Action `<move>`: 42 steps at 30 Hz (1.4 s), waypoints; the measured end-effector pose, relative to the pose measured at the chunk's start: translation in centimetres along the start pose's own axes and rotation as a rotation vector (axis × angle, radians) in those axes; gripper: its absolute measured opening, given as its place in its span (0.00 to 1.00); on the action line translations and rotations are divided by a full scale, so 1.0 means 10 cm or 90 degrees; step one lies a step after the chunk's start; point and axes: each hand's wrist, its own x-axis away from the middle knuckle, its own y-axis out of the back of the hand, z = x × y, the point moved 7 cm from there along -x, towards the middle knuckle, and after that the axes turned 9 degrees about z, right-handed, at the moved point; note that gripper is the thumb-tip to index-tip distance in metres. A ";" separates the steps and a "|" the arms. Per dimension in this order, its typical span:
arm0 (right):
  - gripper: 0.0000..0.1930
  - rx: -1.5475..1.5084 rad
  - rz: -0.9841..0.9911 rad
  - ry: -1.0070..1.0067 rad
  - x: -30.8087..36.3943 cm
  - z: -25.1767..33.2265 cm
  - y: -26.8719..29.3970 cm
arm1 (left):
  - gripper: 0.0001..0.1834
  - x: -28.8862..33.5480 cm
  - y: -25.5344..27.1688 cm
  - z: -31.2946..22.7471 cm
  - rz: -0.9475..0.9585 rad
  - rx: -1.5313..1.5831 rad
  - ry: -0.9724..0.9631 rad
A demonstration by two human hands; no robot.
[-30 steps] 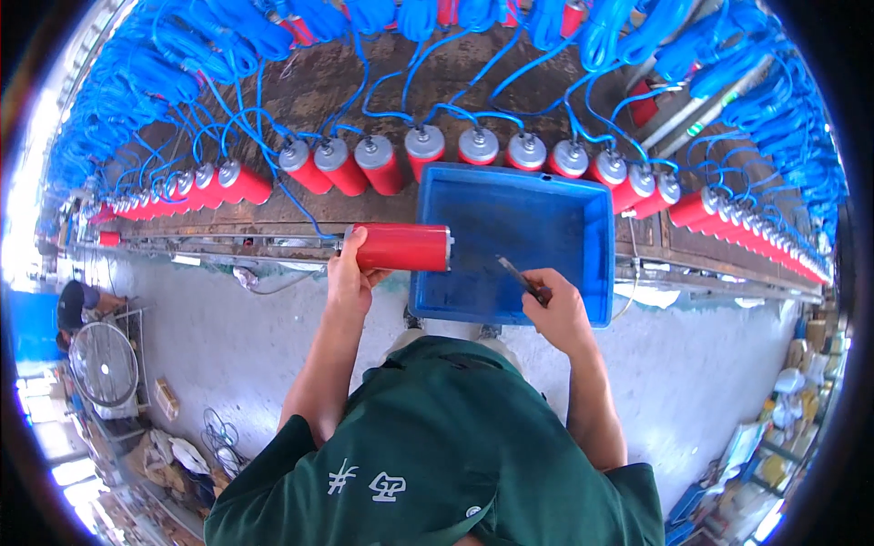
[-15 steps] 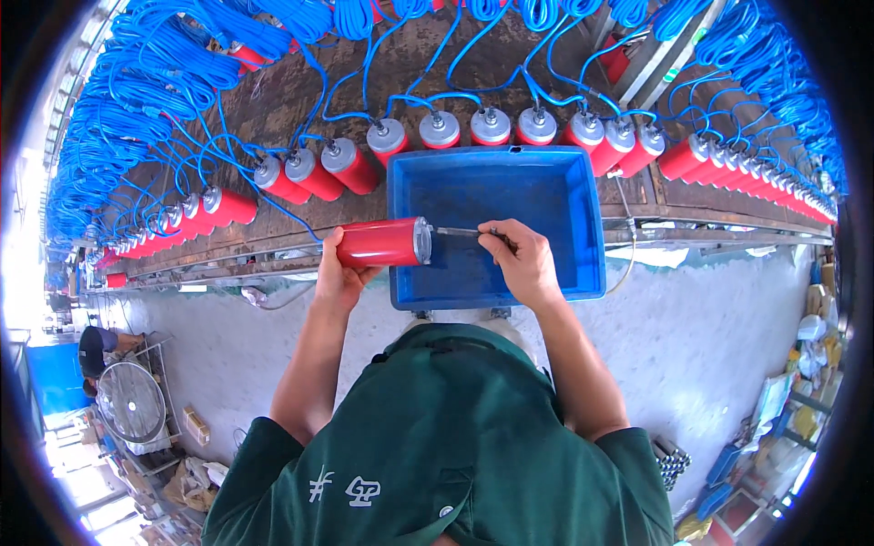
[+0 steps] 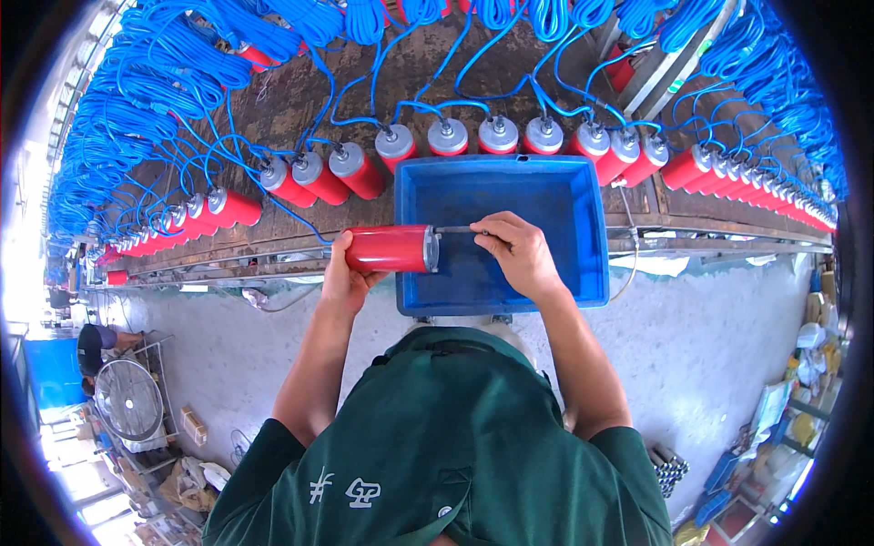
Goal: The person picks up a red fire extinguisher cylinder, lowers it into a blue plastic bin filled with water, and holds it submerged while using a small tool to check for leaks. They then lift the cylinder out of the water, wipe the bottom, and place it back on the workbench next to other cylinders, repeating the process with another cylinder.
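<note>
Head view: left hand [image 3: 344, 278] has its fingers wrapped round a red cylinder [image 3: 387, 249], held level over the near-left corner of a blue tray [image 3: 592, 237]. Right hand [image 3: 521, 255] is pinched closed on a thin dark tool [image 3: 460, 230], tip touching the silver cap at the cylinder's right end. Cylinder looks like rigid metal with a smooth painted skin, so probably some weight and a bit slippery; a full wrap round the mid-body, as now, seems the safest hold, keeping the cap end clear of the palm. Tool is a slim stiff rod, light, and would likely skid off the cap if pushed off-axis. Just beyond the fingertips sits a row of like cylinders [image 3: 473, 136], caps toward the person, each on a blue hose [image 3: 364, 82] running back over a dark bench [image 3: 300, 100]. Hoses pile thick to the far left and right, close enough to snag a lifted cylinder. Tray wall lies right under the right wrist. Below the forearms is grey floor; down left, well apart, a fan [image 3: 127, 400] and another person [image 3: 96, 341].
</note>
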 end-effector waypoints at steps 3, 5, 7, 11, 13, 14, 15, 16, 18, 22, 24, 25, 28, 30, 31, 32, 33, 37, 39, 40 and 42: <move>0.12 0.022 0.049 0.011 0.01 0.06 0.02 | 0.34 0.00 0.02 0.01 0.006 0.006 0.000; 0.11 -0.010 0.050 -0.023 0.03 0.00 0.03 | 0.34 0.01 -0.02 0.01 0.003 0.012 -0.001; 0.11 -0.043 0.052 -0.056 0.03 -0.05 0.03 | 0.33 0.02 -0.04 0.00 0.001 0.012 -0.001; 0.12 -0.241 0.053 -0.309 0.06 -0.33 -0.10 | 0.33 0.00 -0.02 -0.02 0.029 -0.012 -0.016; 0.14 -0.280 0.020 -0.339 0.06 -0.38 -0.18 | 0.33 -0.01 -0.03 -0.02 0.032 -0.014 -0.018; 0.15 -0.363 -0.010 -0.347 0.09 -0.43 -0.25 | 0.33 -0.01 -0.05 -0.02 0.034 -0.016 -0.019; 0.16 -0.446 -0.040 -0.355 0.13 -0.47 -0.32 | 0.33 0.00 -0.05 -0.02 0.033 -0.015 -0.020; 0.16 -0.446 -0.038 -0.355 0.15 -0.48 -0.35 | 0.33 0.00 -0.05 -0.03 0.030 -0.019 -0.024; 0.18 -0.576 -0.055 -0.307 0.16 -0.48 -0.40 | 0.33 0.01 -0.05 -0.03 0.028 -0.022 -0.029; 0.26 -0.658 0.010 -0.363 0.18 -0.45 -0.39 | 0.33 0.01 -0.07 -0.04 0.037 -0.016 -0.035; 0.27 -0.624 0.038 -0.333 0.15 -0.38 -0.33 | 0.33 0.02 -0.06 -0.04 0.033 -0.016 -0.037; 0.27 -0.463 0.076 -0.378 0.13 -0.35 -0.28 | 0.32 0.02 -0.07 -0.05 0.035 -0.023 -0.040; 0.27 -0.194 0.133 -0.452 0.10 -0.31 -0.18 | 0.32 0.02 -0.08 -0.06 0.033 -0.037 -0.043; 0.25 0.040 0.064 -0.341 0.05 -0.45 -0.13 | 0.32 0.01 -0.09 -0.06 0.027 -0.044 -0.045; 0.25 0.041 0.065 -0.338 0.06 -0.52 -0.17 | 0.31 0.01 -0.08 -0.06 0.026 -0.049 -0.052; 0.23 0.054 0.045 -0.294 0.06 -0.53 -0.18 | 0.31 0.01 -0.08 -0.07 0.024 -0.054 -0.059; 0.22 0.060 0.036 -0.273 0.07 -0.49 -0.17 | 0.31 0.01 -0.09 -0.06 0.023 -0.053 -0.059; 0.18 -0.242 0.078 -0.407 0.21 -0.49 -0.21 | 0.31 0.04 -0.11 -0.07 0.017 -0.047 -0.070; 0.19 -0.380 0.081 -0.381 0.24 -0.41 -0.18 | 0.32 0.05 -0.10 -0.06 0.016 -0.045 -0.073; 0.19 -0.379 0.082 -0.380 0.25 -0.45 -0.16 | 0.32 0.04 -0.09 -0.05 0.023 -0.051 -0.077; 0.16 -0.544 0.089 -0.417 0.28 -0.53 -0.20 | 0.33 0.03 -0.09 -0.05 0.029 -0.055 -0.082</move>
